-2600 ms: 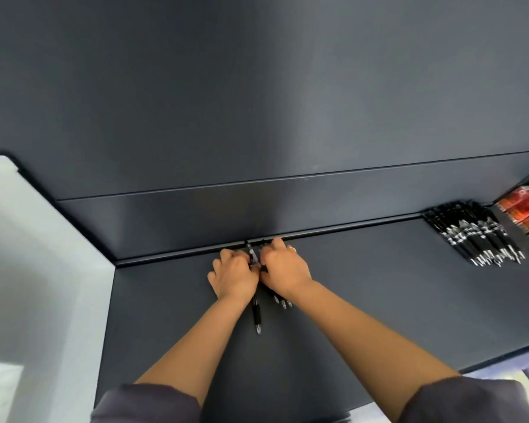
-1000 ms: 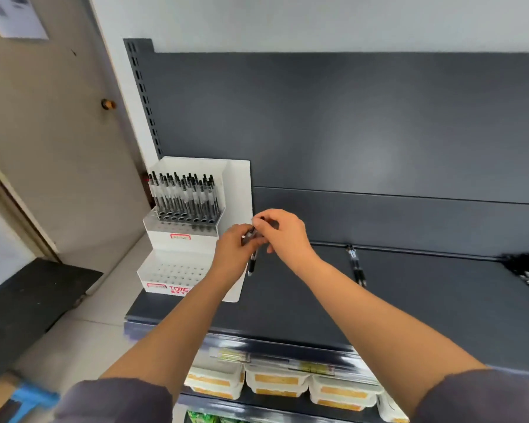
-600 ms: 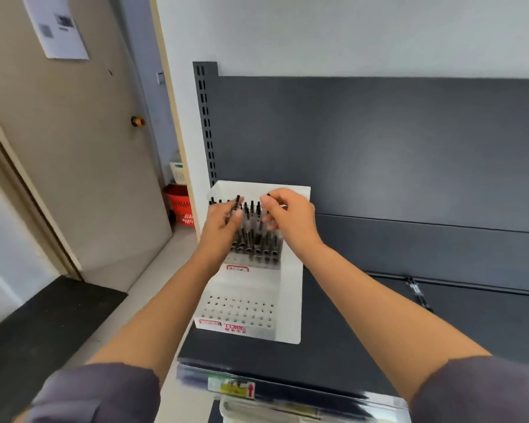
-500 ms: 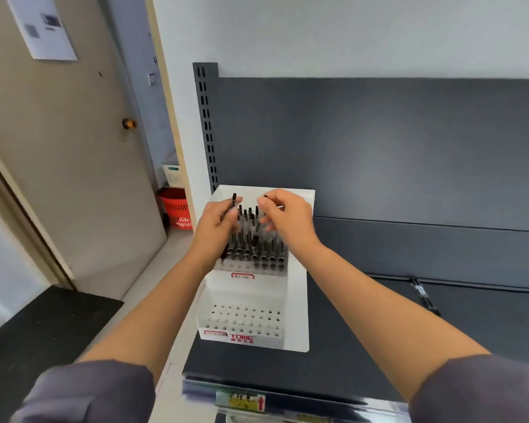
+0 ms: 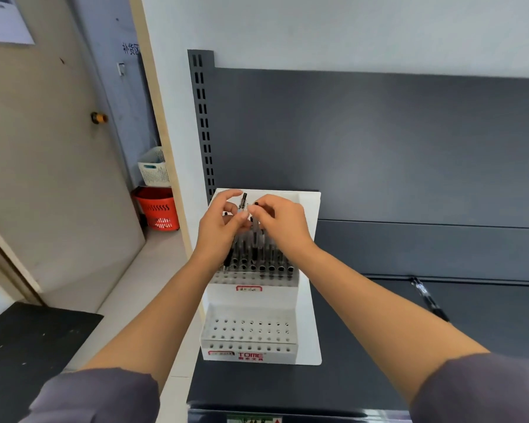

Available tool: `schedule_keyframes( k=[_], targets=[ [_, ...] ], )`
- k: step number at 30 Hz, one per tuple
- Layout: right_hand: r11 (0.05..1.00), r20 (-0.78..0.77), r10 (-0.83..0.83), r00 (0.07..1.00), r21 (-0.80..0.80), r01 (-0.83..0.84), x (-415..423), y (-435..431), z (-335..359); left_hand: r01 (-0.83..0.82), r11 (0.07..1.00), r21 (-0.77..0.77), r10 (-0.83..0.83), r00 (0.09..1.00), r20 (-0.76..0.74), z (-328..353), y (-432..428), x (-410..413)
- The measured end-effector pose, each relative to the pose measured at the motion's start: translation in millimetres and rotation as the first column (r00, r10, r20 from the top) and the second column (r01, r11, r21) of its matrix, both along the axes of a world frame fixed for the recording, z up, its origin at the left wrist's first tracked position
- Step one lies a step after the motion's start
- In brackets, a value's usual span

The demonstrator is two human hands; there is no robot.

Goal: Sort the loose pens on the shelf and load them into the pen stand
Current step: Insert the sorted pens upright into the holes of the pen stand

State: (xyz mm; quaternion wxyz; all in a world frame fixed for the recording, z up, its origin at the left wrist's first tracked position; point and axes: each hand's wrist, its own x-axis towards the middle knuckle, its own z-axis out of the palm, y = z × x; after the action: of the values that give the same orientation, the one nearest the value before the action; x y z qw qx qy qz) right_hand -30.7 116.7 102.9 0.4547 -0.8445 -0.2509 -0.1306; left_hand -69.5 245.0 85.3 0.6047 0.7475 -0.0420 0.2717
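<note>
Over the far tier of the pen stand (image 5: 309, 270), we have brought pens across from the shelf (image 5: 501, 325), left hand (image 5: 223, 227) pinching one pen (image 5: 244, 201) upright, right hand (image 5: 284, 227) nipping another in curled fingers, so slotting comes next; one loose pen (image 5: 428, 297) remains rightward.

Left hand (image 5: 219, 228) and right hand (image 5: 283, 227) covering the tops of the pens (image 5: 257, 254) in the pen stand (image 5: 306, 239), its small label (image 5: 249, 289) unreadable to me, wall notice (image 5: 3, 22) cut off far left.

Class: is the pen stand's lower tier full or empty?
Empty: the lower tier shows only bare holes, while pens stand in the upper tier.
</note>
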Motion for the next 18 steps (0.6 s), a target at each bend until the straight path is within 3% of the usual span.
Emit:
schedule_keyframes(
  k=[3,6,9,18],
  targets=[
    [0.988,0.064,-0.048,0.997,-0.141,0.057,-1,2,-2,-0.041,0.997,0.065,0.04,0.999,0.017,-2,2,0],
    [0.945,0.222,-0.086,0.971,-0.291,0.15,0,4,-5,-0.06,0.987,0.151,0.057,0.998,0.023,-2,5,0],
    [0.926,0.307,-0.105,0.946,-0.318,0.206,5,1,-6,-0.086,0.971,0.222,0.077,0.996,0.048,-3,5,-1],
    [0.907,0.312,-0.046,0.949,-0.385,0.17,7,-1,-17,-0.178,0.921,0.347,0.159,0.984,0.084,-1,8,-5]
  ],
)
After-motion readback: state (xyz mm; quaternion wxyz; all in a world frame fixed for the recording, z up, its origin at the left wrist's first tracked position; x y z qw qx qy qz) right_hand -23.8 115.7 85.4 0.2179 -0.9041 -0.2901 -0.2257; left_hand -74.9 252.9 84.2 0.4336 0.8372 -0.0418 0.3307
